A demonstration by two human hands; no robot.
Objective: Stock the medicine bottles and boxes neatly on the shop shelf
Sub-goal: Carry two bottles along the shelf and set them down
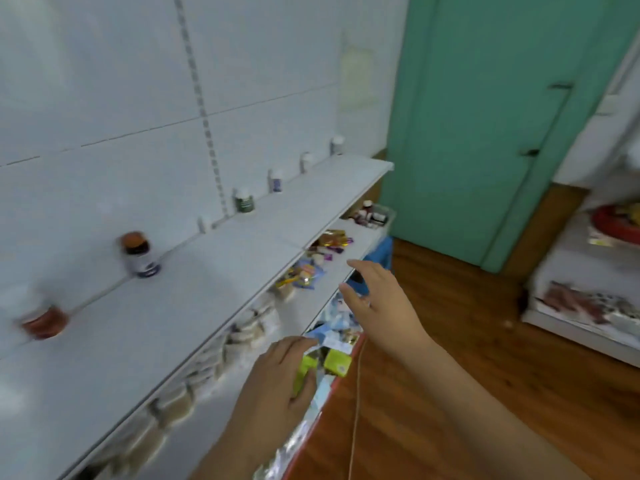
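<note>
Shelf: the top shelf [214,289] carries spaced bottles along its back edge, the brown-capped bottle [138,254] leftmost in clear view.
Left hand: your left hand [277,379] grips a green box [304,370], below the shelf's front edge.
Box: looks light, crushable card; hold its flat sides.
Right hand: your right hand [377,299] hovers spread, holding nothing.
</note>
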